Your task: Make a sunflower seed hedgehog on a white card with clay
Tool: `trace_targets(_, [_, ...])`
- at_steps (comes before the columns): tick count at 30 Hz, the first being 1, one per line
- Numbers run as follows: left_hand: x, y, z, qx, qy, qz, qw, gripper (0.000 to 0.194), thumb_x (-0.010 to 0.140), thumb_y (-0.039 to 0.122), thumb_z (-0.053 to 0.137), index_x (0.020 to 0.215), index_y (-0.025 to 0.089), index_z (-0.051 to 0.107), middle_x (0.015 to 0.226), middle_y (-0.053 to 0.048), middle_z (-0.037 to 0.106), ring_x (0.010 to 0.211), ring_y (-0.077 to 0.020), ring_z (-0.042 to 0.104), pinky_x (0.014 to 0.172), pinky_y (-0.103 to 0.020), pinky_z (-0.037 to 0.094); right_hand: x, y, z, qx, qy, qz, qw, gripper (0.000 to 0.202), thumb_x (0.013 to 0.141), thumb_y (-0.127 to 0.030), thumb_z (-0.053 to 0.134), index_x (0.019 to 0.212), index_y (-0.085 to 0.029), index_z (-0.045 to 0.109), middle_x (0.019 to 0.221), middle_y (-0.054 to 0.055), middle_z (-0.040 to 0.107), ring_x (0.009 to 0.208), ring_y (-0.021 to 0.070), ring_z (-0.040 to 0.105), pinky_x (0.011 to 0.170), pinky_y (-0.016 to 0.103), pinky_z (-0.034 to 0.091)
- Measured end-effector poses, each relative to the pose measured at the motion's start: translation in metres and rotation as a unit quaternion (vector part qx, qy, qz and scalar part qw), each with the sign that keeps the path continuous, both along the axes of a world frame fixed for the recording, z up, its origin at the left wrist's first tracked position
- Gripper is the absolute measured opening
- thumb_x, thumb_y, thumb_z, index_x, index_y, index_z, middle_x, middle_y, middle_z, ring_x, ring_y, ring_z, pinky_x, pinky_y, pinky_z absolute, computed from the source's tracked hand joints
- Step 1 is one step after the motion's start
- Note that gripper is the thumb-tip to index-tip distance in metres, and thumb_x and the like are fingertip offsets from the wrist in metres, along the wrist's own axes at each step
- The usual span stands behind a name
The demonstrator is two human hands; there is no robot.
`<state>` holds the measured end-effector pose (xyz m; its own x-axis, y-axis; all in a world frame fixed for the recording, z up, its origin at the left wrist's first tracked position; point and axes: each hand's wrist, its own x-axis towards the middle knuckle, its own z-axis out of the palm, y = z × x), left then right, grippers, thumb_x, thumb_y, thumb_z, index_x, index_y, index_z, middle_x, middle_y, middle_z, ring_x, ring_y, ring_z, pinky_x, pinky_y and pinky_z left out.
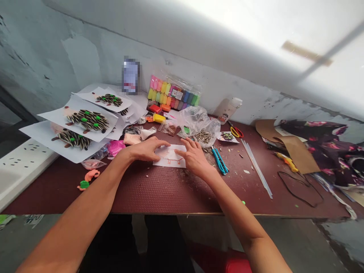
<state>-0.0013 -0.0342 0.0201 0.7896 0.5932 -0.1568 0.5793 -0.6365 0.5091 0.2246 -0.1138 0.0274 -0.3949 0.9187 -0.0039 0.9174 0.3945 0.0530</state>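
A small white sheet of paper (pixel 167 162) with an orange line drawing of an animal with short legs lies on the dark red table. My left hand (pixel 146 149) rests at its left edge, thumb and index finger apart on the paper. From the right, my right hand (pixel 196 158) touches the sheet with fingers stretched out and spread. Just beyond it, a clear plastic bag (pixel 202 132) holds striped sunflower seeds. A teal box cutter (pixel 220 161) lies to the right of my right hand. Peach modelling clay (pixel 132 139) sits behind my left wrist.
Stacked sheets with seed-covered hedgehog pictures (pixel 88 121) lie at left, near a white power strip (pixel 19 161). Packs of coloured clay (pixel 173 93) and a white bottle (pixel 229 110) stand by the wall. Scissors (pixel 236 131), glue sticks (pixel 257 168) and a yellow glue gun (pixel 290 163) are right.
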Motion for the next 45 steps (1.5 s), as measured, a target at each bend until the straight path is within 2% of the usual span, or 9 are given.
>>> trace_targets(7, [0.000, 0.000, 0.000, -0.012, -0.004, 0.007, 1.000, 0.076, 0.068, 0.022, 0.056, 0.143, 0.019, 0.048, 0.127, -0.008, 0.061, 0.116, -0.0255, 0.052, 0.099, -0.033, 0.043, 0.003, 0.001, -0.014, 0.021, 0.079, -0.038, 0.996, 0.052, 0.090, -0.007, 0.049, 0.135, -0.030, 0.061, 0.152, 0.011, 0.043, 0.141, 0.0286, 0.034, 0.110, 0.048, 0.032])
trace_targets(10, [0.000, 0.000, 0.001, -0.017, 0.001, 0.011, 1.000, 0.076, 0.068, 0.022, 0.056, 0.143, 0.020, 0.048, 0.128, -0.008, 0.060, 0.115, -0.0256, 0.053, 0.098, -0.033, 0.044, 0.004, 0.001, -0.019, 0.032, 0.094, -0.020, 0.995, 0.052, 0.090, -0.006, 0.049, 0.132, -0.034, 0.063, 0.151, 0.008, 0.044, 0.140, 0.0281, 0.035, 0.110, 0.048, 0.033])
trace_targets(19, [0.002, -0.003, 0.004, -0.003, 0.009, 0.009, 1.000, 0.077, 0.067, 0.020, 0.055, 0.144, 0.018, 0.048, 0.128, -0.009, 0.061, 0.114, -0.0257, 0.053, 0.097, -0.033, 0.043, -0.002, 0.004, -0.019, 0.015, 0.069, -0.010, 0.997, 0.048, 0.090, -0.009, 0.053, 0.130, -0.034, 0.065, 0.152, 0.009, 0.044, 0.142, 0.0302, 0.033, 0.111, 0.052, 0.031])
trace_targets(27, [0.000, -0.002, 0.001, -0.015, -0.003, 0.012, 1.000, 0.076, 0.067, 0.021, 0.055, 0.143, 0.018, 0.048, 0.126, -0.009, 0.061, 0.115, -0.0254, 0.052, 0.099, -0.032, 0.043, 0.010, 0.005, -0.026, 0.052, 0.160, -0.047, 0.985, 0.053, 0.088, -0.001, 0.045, 0.128, -0.029, 0.067, 0.144, 0.010, 0.052, 0.136, 0.0253, 0.042, 0.110, 0.046, 0.035])
trace_targets(30, [0.000, -0.001, 0.000, -0.016, -0.005, 0.012, 1.000, 0.077, 0.067, 0.020, 0.055, 0.144, 0.018, 0.048, 0.128, -0.009, 0.061, 0.115, -0.0252, 0.052, 0.098, -0.032, 0.043, 0.015, 0.002, -0.022, 0.065, 0.142, -0.024, 0.987, 0.051, 0.088, -0.002, 0.047, 0.123, -0.032, 0.070, 0.146, 0.008, 0.050, 0.139, 0.0265, 0.038, 0.110, 0.048, 0.034])
trace_targets(35, [0.000, -0.001, 0.000, -0.014, 0.000, 0.011, 1.000, 0.076, 0.068, 0.021, 0.055, 0.144, 0.019, 0.048, 0.130, -0.008, 0.061, 0.114, -0.0262, 0.054, 0.096, -0.034, 0.044, 0.010, -0.003, -0.016, 0.036, 0.069, 0.037, 0.996, 0.047, 0.092, -0.010, 0.054, 0.128, -0.038, 0.065, 0.151, 0.006, 0.046, 0.139, 0.0275, 0.036, 0.109, 0.049, 0.033])
trace_targets(45, [-0.001, 0.000, 0.000, -0.024, 0.002, 0.011, 1.000, 0.076, 0.069, 0.021, 0.056, 0.144, 0.018, 0.047, 0.133, -0.009, 0.059, 0.119, -0.0264, 0.051, 0.099, -0.033, 0.043, 0.008, -0.008, -0.013, 0.047, 0.013, 0.002, 0.999, 0.038, 0.097, -0.018, 0.051, 0.128, -0.033, 0.065, 0.148, 0.010, 0.048, 0.140, 0.0307, 0.035, 0.108, 0.049, 0.031])
